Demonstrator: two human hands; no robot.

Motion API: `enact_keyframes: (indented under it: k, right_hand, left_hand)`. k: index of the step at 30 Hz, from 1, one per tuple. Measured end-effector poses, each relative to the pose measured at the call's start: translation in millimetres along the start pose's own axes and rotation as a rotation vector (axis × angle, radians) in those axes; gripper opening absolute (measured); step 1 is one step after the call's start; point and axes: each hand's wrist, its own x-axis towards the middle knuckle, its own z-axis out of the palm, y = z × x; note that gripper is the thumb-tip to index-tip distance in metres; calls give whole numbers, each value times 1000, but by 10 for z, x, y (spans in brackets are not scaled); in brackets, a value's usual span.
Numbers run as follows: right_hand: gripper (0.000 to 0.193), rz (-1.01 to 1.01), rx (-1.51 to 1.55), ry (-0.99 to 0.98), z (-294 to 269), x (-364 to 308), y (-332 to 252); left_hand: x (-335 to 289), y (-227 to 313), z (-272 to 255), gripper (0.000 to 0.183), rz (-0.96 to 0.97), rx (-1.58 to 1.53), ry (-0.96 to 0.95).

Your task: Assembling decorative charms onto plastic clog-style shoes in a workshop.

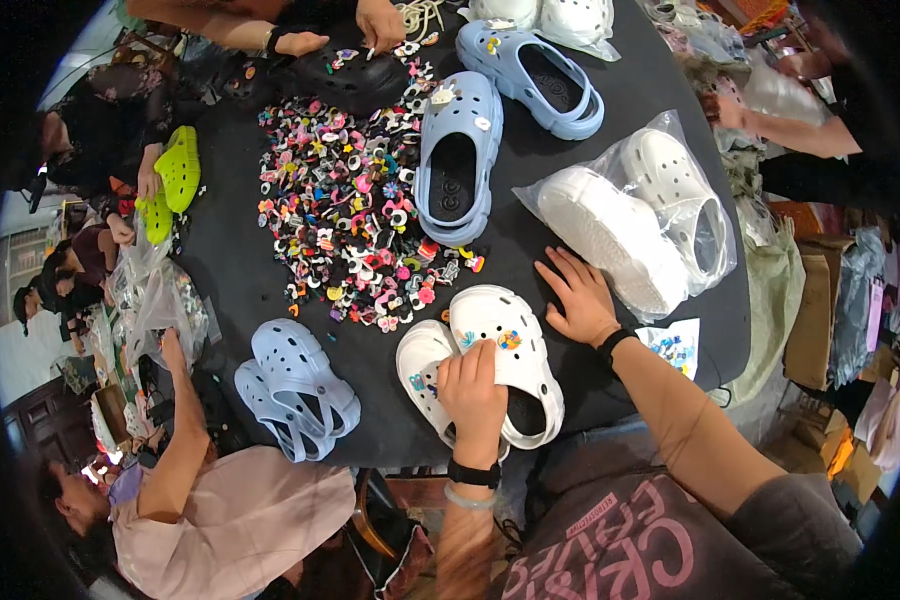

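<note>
Right hand (582, 300) spread, left hand (473, 388) curled, pinch hidden: uneven pressing could tip the white perforated foam clog (492, 308).

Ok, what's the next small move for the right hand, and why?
I'd probably slide the right hand left to brace the nearer white clog. The left hand is already at that clog, fingers curled, while the right lies spread on the black table just beside it, seemingly holding nothing, so it looks free to steady the shoe.
</note>
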Motion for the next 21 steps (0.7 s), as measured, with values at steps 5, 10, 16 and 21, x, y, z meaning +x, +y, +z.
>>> enact_keyframes:
  k: [5,10,16,21]
  right_hand:
    - [66,3,20,-7,25,9,-19]
    - [66,1,16,-2,29,18,-14]
    - [65,7,5,-4,15,31,-35]
    - [66,5,-18,-9,26,16,-22]
  left_hand:
    - [23,34,53,36,-1,-31,-16]
    - [36,18,52,33,48,-31,-4]
    - [66,14,36,31,34,-44,12]
    - [36,-1,85,30,36,-83,36]
